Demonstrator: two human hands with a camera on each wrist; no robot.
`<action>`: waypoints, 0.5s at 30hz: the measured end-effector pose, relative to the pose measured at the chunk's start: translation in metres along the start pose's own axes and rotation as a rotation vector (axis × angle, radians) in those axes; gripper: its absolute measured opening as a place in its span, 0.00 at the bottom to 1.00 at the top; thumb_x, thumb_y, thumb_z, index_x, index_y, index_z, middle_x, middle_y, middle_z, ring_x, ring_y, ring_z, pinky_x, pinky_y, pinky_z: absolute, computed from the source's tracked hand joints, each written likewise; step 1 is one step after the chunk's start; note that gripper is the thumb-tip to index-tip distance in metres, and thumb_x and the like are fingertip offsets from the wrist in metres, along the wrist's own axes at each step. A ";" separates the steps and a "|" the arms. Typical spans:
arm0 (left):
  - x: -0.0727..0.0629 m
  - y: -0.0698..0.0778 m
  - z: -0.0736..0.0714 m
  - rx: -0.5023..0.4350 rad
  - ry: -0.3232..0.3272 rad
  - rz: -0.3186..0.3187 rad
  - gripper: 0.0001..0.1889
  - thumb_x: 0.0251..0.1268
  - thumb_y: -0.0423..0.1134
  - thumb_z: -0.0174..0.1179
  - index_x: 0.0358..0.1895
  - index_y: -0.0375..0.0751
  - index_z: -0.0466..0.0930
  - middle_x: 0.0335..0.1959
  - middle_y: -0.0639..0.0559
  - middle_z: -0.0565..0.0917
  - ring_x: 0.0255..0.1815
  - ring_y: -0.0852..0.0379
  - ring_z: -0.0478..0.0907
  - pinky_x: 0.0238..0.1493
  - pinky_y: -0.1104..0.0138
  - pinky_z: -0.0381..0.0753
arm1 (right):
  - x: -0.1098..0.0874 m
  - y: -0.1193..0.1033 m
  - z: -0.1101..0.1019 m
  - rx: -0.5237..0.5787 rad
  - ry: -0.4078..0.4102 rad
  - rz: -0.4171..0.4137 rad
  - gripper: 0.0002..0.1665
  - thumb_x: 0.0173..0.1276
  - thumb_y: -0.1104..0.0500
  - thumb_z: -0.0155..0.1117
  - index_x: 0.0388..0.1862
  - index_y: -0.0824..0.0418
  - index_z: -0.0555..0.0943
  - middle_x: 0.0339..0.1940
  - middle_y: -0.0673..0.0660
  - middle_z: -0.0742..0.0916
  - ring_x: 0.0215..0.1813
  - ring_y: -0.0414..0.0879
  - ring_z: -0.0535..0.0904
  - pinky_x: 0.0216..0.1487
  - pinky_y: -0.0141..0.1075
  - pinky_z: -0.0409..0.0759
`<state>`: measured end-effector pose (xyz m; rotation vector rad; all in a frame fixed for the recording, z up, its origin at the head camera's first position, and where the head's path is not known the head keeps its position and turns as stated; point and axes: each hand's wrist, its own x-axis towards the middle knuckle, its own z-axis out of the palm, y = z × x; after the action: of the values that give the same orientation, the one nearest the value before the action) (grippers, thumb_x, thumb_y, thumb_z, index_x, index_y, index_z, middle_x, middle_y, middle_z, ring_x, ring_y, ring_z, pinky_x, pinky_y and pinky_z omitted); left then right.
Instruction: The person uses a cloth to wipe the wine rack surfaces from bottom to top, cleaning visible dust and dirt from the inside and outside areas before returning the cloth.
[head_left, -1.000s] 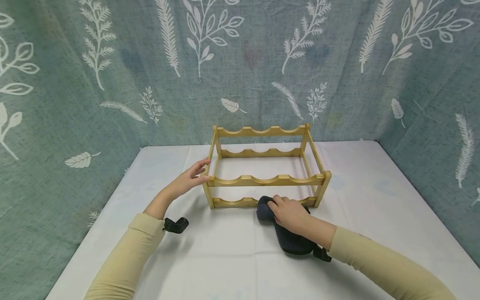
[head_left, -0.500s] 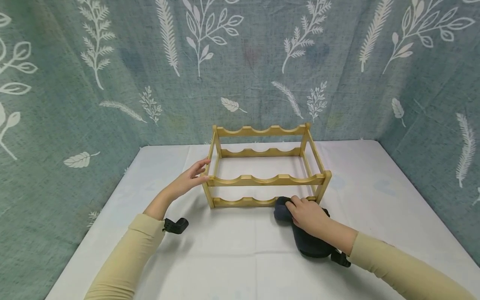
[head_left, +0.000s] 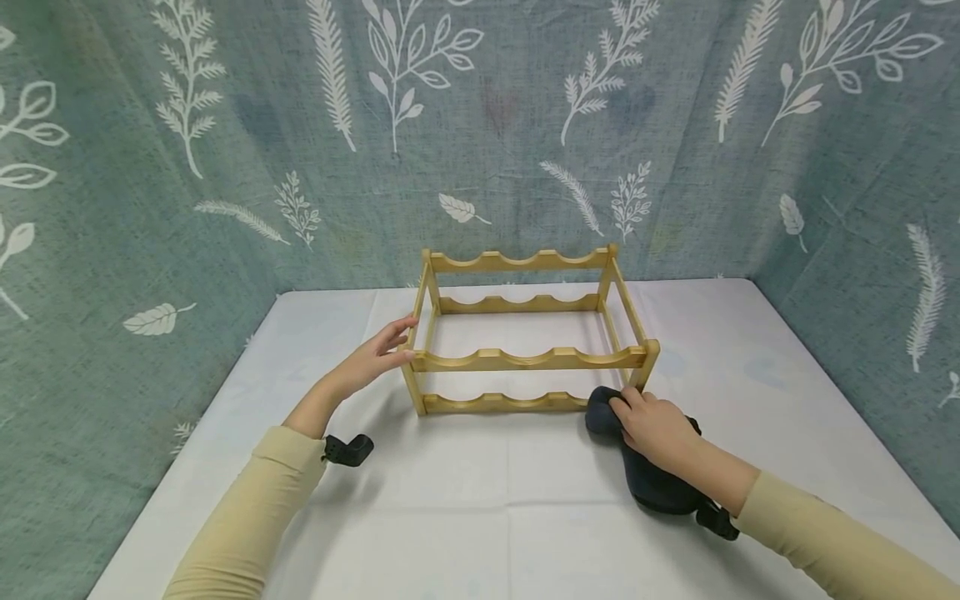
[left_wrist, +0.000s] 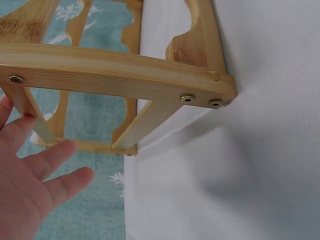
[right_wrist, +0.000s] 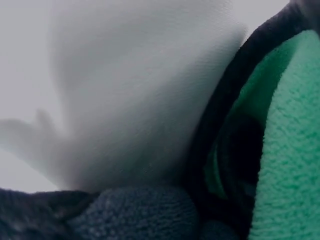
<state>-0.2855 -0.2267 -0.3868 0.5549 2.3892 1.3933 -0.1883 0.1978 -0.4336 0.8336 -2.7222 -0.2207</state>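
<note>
A wooden bottle rack (head_left: 528, 360) with scalloped rails stands on the white-covered table. My left hand (head_left: 367, 362) is at the rack's left side, its fingers at the upper side bar and front corner. The left wrist view has that hand with spread, nearly straight fingers beside the rack's wooden frame (left_wrist: 120, 70). My right hand (head_left: 660, 429) grips a bunched dark navy cloth (head_left: 652, 486) low over the table, right by the rack's front right leg. In the right wrist view the cloth shows a fleecy green face (right_wrist: 295, 150) and a dark edge; the right fingers are hidden there.
The white tablecloth (head_left: 420, 517) spreads in front of and around the rack. A grey-green curtain (head_left: 510, 167) with white leaf prints hangs close behind the table and along both sides. Black wrist cameras (head_left: 348, 450) sit under both wrists.
My right hand has moved to the right with the cloth, from before the middle of the rack to its front right leg. My left hand has stayed at the rack's left side.
</note>
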 end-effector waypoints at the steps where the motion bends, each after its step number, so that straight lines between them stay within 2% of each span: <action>1: 0.000 0.000 0.000 -0.003 0.001 0.001 0.33 0.67 0.49 0.49 0.72 0.52 0.45 0.74 0.49 0.44 0.73 0.42 0.42 0.65 0.41 0.50 | -0.001 0.001 -0.001 0.004 -0.007 0.001 0.21 0.51 0.58 0.71 0.42 0.65 0.77 0.35 0.60 0.77 0.30 0.50 0.77 0.21 0.36 0.76; 7: 0.000 -0.001 0.001 -0.017 0.002 0.011 0.34 0.67 0.50 0.49 0.72 0.51 0.45 0.74 0.48 0.43 0.73 0.41 0.42 0.65 0.41 0.50 | -0.004 0.005 -0.005 -0.003 -0.057 0.001 0.20 0.51 0.58 0.71 0.41 0.64 0.77 0.39 0.60 0.78 0.28 0.49 0.76 0.20 0.36 0.75; 15: -0.001 -0.001 0.000 -0.015 0.015 0.003 0.33 0.68 0.48 0.49 0.72 0.53 0.45 0.74 0.50 0.43 0.73 0.42 0.43 0.65 0.41 0.51 | -0.006 0.007 -0.010 -0.045 -0.049 -0.019 0.17 0.50 0.59 0.72 0.37 0.64 0.77 0.38 0.60 0.78 0.24 0.48 0.73 0.16 0.35 0.71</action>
<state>-0.2841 -0.2273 -0.3874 0.5468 2.3891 1.4203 -0.1842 0.2065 -0.4237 0.8524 -2.7454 -0.3091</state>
